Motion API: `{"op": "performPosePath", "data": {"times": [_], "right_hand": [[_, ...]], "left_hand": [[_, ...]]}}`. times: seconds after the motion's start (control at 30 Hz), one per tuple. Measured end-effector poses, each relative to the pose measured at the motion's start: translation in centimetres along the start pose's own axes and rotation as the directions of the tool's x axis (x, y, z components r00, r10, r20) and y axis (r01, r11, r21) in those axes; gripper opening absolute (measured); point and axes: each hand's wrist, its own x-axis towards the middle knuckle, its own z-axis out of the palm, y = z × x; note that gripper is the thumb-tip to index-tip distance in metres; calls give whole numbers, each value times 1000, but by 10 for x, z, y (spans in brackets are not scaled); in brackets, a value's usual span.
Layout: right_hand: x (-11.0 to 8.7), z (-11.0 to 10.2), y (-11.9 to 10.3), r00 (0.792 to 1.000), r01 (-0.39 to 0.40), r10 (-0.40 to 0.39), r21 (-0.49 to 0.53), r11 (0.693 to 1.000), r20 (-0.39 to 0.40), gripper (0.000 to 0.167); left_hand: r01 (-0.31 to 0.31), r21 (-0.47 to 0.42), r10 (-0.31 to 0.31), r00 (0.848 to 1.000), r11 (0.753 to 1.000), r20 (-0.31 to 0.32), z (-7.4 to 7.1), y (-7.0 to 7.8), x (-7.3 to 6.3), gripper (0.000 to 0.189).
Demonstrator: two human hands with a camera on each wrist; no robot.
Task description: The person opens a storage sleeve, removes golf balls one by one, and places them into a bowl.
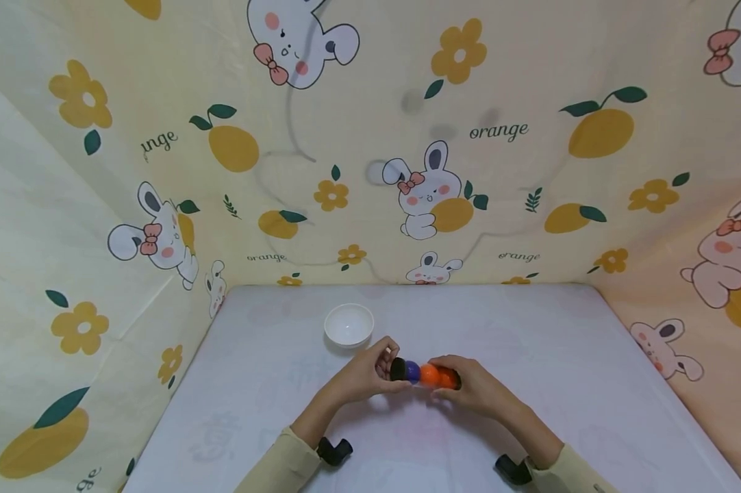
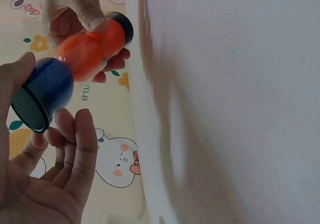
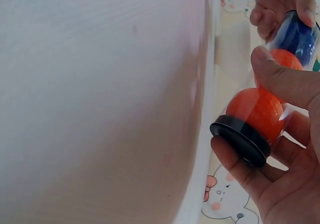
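A clear tube [image 1: 421, 374] lies almost level above the white table, held up between both hands. Inside it a blue ball [image 2: 51, 83] sits at the left end and two orange balls [image 3: 256, 111] fill the rest. A black cap [image 3: 240, 140] closes the right end; another black cap [image 2: 30, 108] is on the left end. My left hand [image 1: 363, 373] holds the blue end, thumb along the tube's side and fingers curled loosely near the cap. With thumb and fingers on opposite sides, my right hand [image 1: 474, 387] grips the orange end.
Beyond my left hand a white bowl [image 1: 348, 327] stands on the white table [image 1: 272, 411]. Cloth printed with rabbits and oranges [image 1: 358, 123] rises behind the table and along both sides. Black wrist mounts [image 1: 335, 452] stick out by the sleeves.
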Motion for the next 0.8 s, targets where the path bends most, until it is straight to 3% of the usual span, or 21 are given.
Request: {"op": "performPosePath", "data": {"times": [0.23, 0.5, 0.6, 0.8], "right_hand": [[3, 0, 0, 1000, 4, -4, -4, 1000, -5, 53], [4, -2, -1, 998, -10, 9, -14, 1000, -67, 52], [4, -2, -2, 998, -21, 20, -16, 1000, -66, 51], [3, -2, -3, 998, -27, 27, 2, 1000, -52, 51]], "left_hand": [[26, -63, -27, 1000, 998, -9, 1, 5, 1, 46], [69, -45, -73, 993, 997, -96, 4, 6, 1, 46], [36, -29, -38, 994, 999, -107, 3, 5, 2, 51], [-105, 46, 108, 990, 993, -88, -3, 6, 4, 57]]}}
